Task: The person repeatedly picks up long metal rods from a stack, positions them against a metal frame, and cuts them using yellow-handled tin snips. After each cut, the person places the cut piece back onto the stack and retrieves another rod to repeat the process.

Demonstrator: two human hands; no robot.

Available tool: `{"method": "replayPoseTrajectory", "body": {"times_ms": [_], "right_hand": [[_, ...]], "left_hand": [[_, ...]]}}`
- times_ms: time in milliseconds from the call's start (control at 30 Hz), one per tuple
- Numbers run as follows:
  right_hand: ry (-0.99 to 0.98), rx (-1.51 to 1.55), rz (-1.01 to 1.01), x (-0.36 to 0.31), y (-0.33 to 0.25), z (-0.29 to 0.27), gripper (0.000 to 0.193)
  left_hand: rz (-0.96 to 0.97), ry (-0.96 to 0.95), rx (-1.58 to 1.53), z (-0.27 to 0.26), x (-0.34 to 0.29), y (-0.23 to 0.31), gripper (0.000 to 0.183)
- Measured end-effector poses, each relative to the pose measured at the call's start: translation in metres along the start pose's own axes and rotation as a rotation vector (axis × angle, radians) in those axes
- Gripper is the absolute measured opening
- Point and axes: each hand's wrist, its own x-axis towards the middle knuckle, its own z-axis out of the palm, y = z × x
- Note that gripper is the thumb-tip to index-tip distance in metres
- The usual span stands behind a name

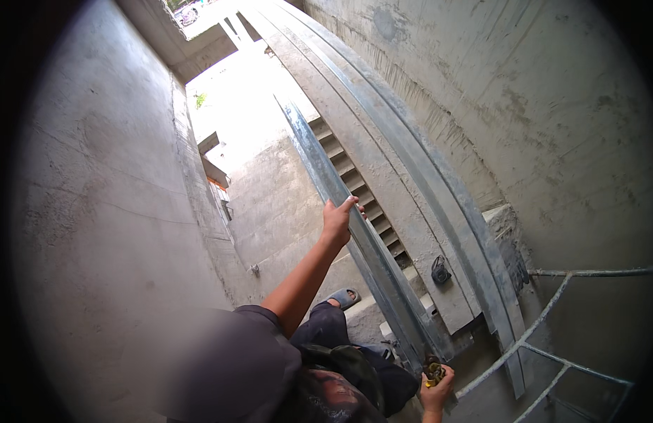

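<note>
A long grey metal channel [383, 261] runs from near my lap toward the bright opening at the far end. My left hand [338, 220], its arm stretched out, is wrapped round the channel's edge partway along, thumb on top. Beside the channel's near end, my right hand [436, 389] is closed on a small yellow-and-dark object [434, 372], whose kind I cannot make out. A small black case that looks like a tape measure [441, 270] lies on a wide dusty beam [411, 229] to the right.
More long metal lengths [439, 183] lie along the right, beside a rough concrete wall [538, 120]. Concrete steps [369, 204] show below, between channel and beam. Welded metal rods [552, 303] stand at the lower right. My sandalled foot [345, 299] rests near the channel. A plastered wall [115, 197] rises left.
</note>
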Motion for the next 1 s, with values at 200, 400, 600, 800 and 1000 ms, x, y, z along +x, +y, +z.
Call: {"method": "replayPoseTrajectory", "body": {"times_ms": [200,400,600,800,1000], "right_hand": [[-0.004,0.002,-0.007,-0.011,0.006,-0.002,0.062],[-0.002,-0.015,0.026,-0.011,0.001,0.000,0.061],[0.047,-0.027,0.091,-0.015,0.015,0.002,0.060],[0.234,-0.219,0.021,0.037,0.027,-0.018,0.078],[0.401,-0.151,0.233,-0.012,0.006,0.010,0.076]], "left_hand": [[-0.020,0.002,0.061,0.011,-0.013,0.008,0.027],[-0.043,-0.029,0.077,0.010,-0.004,0.001,0.025],[-0.072,-0.078,0.099,0.025,0.033,-0.050,0.017],[-0.229,-0.285,-0.053,0.014,0.100,-0.096,0.013],[-0.258,-0.242,0.236,0.121,0.149,-0.160,0.019]]}}
